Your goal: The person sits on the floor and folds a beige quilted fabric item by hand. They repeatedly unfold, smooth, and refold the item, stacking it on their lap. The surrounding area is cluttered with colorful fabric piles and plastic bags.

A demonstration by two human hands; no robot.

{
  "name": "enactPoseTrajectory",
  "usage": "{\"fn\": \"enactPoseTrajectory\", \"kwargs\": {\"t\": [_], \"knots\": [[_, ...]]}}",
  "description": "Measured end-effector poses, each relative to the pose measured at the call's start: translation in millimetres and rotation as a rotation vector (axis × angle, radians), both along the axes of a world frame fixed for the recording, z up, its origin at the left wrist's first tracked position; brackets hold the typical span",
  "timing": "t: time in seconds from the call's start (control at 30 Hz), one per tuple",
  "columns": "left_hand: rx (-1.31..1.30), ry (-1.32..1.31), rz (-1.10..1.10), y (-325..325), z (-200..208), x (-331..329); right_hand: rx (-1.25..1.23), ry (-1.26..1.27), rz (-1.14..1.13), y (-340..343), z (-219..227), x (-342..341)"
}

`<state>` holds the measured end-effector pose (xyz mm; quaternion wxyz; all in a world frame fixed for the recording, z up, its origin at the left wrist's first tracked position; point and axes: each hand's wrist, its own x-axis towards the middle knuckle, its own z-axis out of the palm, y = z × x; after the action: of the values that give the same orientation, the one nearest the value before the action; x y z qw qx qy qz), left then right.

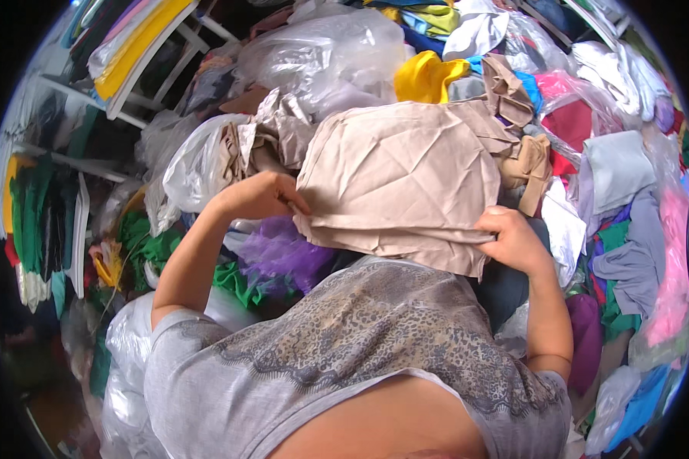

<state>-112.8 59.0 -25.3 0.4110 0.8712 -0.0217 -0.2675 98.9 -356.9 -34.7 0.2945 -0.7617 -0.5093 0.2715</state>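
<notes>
A creased beige cloth [402, 172] lies spread out in front of me, its near edge folded over. At its near left corner, my left hand [264, 197] pinches the fabric between thumb and fingers. Its near right edge is gripped by my right hand [513, 239], with the fold bunched at the fingertips. More crumpled beige cloth [505, 88] touches the far right corner of the piece. Beside my left hand sits a heap of similar brownish-beige fabric [279, 126]. The cloth's near edge hangs just above my lap.
Clear plastic bags [325, 57] are piled beyond the cloth. A yellow cloth [429, 76] lies behind it. On the left, white shelves [84, 96] hold folded fabrics. Purple translucent material [287, 252] is near my left forearm. Grey fabric [634, 252] and pink plastic [672, 252] are stacked on the right.
</notes>
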Motion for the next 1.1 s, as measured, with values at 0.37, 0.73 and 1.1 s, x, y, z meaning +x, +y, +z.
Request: {"fn": "enactPoseTrajectory", "kwargs": {"t": [0.37,0.73,1.1], "knots": [[0.202,-0.148,-0.037,-11,33,20,-0.064,0.315,-0.023,-14,1,62],[0.497,-0.728,-0.113,-183,-81,100,-0.217,-0.419,-0.803,37,-180,193],[0.07,-0.342,-0.038,-156,-33,157,0.309,-0.352,-0.833,48,-78,206]]}}
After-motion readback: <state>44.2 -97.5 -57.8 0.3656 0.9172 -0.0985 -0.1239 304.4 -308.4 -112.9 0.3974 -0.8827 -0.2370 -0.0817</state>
